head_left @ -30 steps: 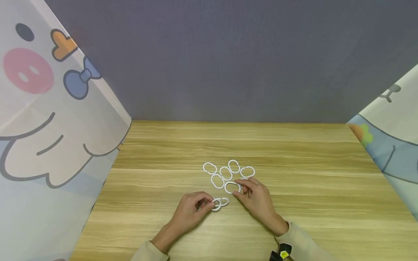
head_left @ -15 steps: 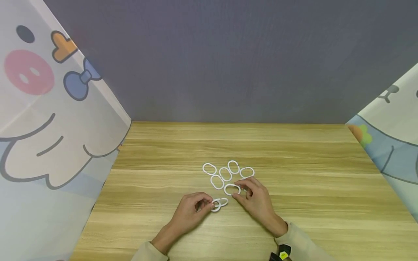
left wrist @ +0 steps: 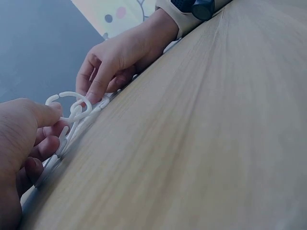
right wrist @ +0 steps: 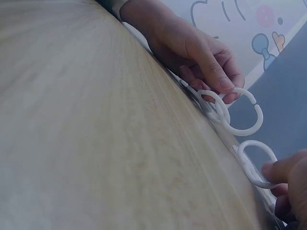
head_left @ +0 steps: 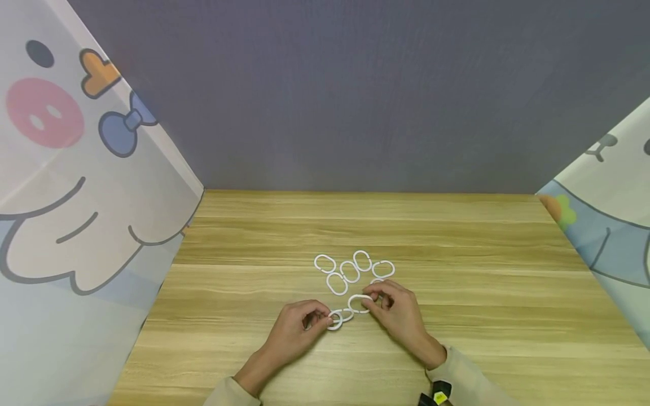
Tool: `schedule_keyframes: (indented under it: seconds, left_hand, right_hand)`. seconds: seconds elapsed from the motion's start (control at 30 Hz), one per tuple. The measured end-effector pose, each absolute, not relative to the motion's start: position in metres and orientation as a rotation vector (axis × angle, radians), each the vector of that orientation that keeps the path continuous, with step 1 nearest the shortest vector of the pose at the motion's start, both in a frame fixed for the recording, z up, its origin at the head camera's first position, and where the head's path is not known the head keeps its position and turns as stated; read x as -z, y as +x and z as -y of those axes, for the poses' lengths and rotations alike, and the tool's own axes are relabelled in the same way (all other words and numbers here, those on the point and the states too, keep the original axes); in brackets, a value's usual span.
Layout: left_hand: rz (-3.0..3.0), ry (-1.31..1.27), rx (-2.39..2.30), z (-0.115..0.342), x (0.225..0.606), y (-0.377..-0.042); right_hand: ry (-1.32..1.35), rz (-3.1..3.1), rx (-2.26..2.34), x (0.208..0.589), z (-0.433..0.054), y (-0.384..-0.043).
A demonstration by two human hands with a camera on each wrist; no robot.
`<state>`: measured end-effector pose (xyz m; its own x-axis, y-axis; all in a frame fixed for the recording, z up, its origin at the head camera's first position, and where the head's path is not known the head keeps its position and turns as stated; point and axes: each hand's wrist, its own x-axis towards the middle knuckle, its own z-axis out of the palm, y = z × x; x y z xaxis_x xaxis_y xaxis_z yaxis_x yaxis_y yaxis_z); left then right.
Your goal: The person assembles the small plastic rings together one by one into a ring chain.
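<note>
My left hand (head_left: pixel 299 324) pinches a white oval shower-curtain ring (head_left: pixel 335 329), a plastic loop with a small gap in its side. A second ring (head_left: pixel 351 317) hooks through it and points right. In the left wrist view the held ring (left wrist: pixel 89 111) stands up off the table between thumb and fingers. My right hand (head_left: pixel 398 307) pinches another ring (head_left: pixel 359 296) by its right end, between thumb and forefinger. Its left end overlaps the tip of the hooked ring in the head view. From the right wrist, this ring (right wrist: pixel 243 165) appears tilted up, close beside the linked pair.
Several loose rings, among them one at the left (head_left: pixel 317 263) and one at the right (head_left: pixel 393 269), lie beyond my hands on the wooden table (head_left: pixel 254 242). My right fingers partly hide another ring (head_left: pixel 376 280). A grey wall (head_left: pixel 355 96) and cartoon-printed side panels (head_left: pixel 152 197) enclose the table.
My right hand has brought its ring down and away from the loose rings, towards the linked pair. My left hand keeps its pinch and has barely moved.
</note>
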<state>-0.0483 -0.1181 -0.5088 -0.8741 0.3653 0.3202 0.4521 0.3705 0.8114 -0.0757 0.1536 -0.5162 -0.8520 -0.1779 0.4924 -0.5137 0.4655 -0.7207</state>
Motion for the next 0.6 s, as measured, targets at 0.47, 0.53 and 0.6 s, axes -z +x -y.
schedule_keyframes:
  seconds: [0.47, 0.53, 0.6]
  left_hand:
    - [2.530, -0.759, 1.558, 0.1186, 0.5093, -0.0485]
    - [2.528, -0.757, 1.558, 0.1185, 0.5094, -0.0485]
    - [2.525, -0.757, 1.556, 0.1183, 0.5095, -0.0486]
  right_hand:
    - [0.575, 2.272, -1.383, 0.5180, -0.1531, -0.0776]
    - [0.551, 2.269, -1.405, 0.5171, -0.1529, -0.0771]
    - [0.517, 2.267, -1.434, 0.5157, -0.1525, -0.0763]
